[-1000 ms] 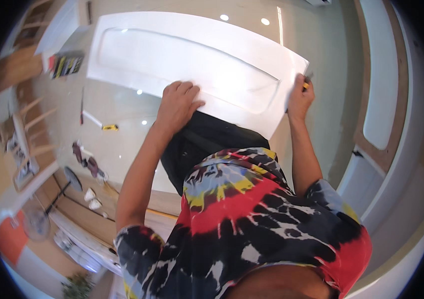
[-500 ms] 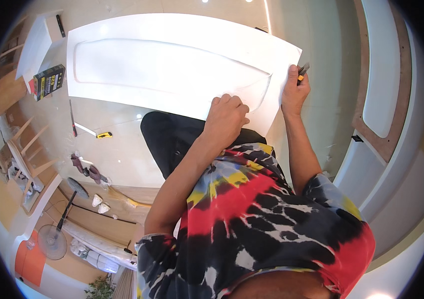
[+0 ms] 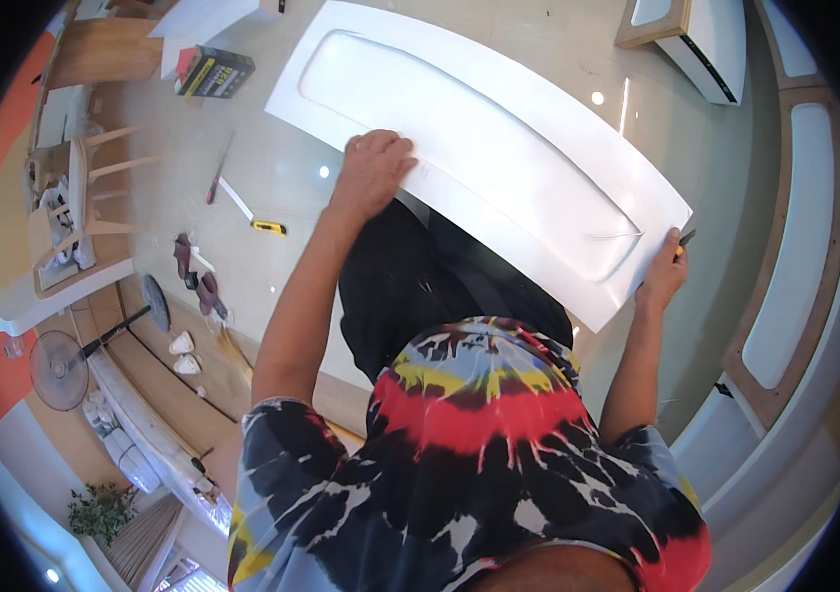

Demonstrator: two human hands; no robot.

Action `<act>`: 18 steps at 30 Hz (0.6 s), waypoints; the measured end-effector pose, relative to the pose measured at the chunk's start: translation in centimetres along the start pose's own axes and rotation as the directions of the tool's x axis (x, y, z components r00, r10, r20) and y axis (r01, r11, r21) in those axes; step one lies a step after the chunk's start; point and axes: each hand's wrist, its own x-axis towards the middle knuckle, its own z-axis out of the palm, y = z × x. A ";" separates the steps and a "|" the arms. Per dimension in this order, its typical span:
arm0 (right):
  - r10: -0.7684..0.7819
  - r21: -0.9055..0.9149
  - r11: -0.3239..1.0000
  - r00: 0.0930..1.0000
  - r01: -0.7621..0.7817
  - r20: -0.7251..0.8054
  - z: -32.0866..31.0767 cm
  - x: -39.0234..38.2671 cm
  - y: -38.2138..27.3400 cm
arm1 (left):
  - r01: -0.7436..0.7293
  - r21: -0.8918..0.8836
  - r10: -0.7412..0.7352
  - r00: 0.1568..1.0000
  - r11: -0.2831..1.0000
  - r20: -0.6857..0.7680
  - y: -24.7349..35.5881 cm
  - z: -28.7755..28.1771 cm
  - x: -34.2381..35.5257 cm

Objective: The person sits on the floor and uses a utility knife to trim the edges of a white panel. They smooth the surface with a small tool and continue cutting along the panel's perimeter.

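A long white sheet point(image 3: 469, 138) slants across in front of me above my knees, a line with rounded corners running inside its edge. This line looks like a cut or crease, parted most along the far side and the right end. My left hand point(image 3: 373, 176) is closed over the sheet's near edge, left of its middle, its fingertips on top. At the right end my right hand point(image 3: 662, 276) grips the corner, thumb on top. A utility knife point(image 3: 684, 245) with a yellow part and dark tip sticks out of that same hand.
On the tiled floor to the left lie a yellow cutter point(image 3: 269, 228), a thin white strip point(image 3: 237, 200) and brown sandals point(image 3: 207, 294). A dark box point(image 3: 216, 73) stands at far left. White panels with wood frames point(image 3: 790, 247) line the right, and a fan point(image 3: 60, 369) is at lower left.
The sheet has turned clockwise, its right end now nearer me. My left hand has shifted left along the near edge. My right hand stays at the right end, and my view has turned.
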 end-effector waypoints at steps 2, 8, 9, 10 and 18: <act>-0.004 -0.005 1.000 1.000 0.004 0.006 0.3 0.1 -0.2 | -0.010 0.091 0.010 1.000 0.996 -0.005 -3.6 -0.4 -0.3; -0.059 -0.121 0.991 0.997 0.053 -0.048 0.6 2.0 -0.7 | 0.146 0.041 -0.146 0.989 0.988 0.005 -2.6 1.0 -0.6; -0.093 -0.165 0.983 0.994 0.084 -0.050 0.6 2.8 -0.5 | 0.171 0.048 -0.171 0.985 0.984 -0.007 -2.3 1.3 -0.8; -0.101 -0.167 0.982 0.994 0.093 -0.043 0.4 3.4 -0.6 | 0.140 0.034 -0.139 0.990 0.990 -0.028 -2.0 1.3 -1.4; -0.152 -0.247 0.957 0.988 0.152 0.021 -1.3 6.4 0.3 | 0.389 -0.473 -0.475 0.877 0.791 -0.074 -2.4 2.8 -4.4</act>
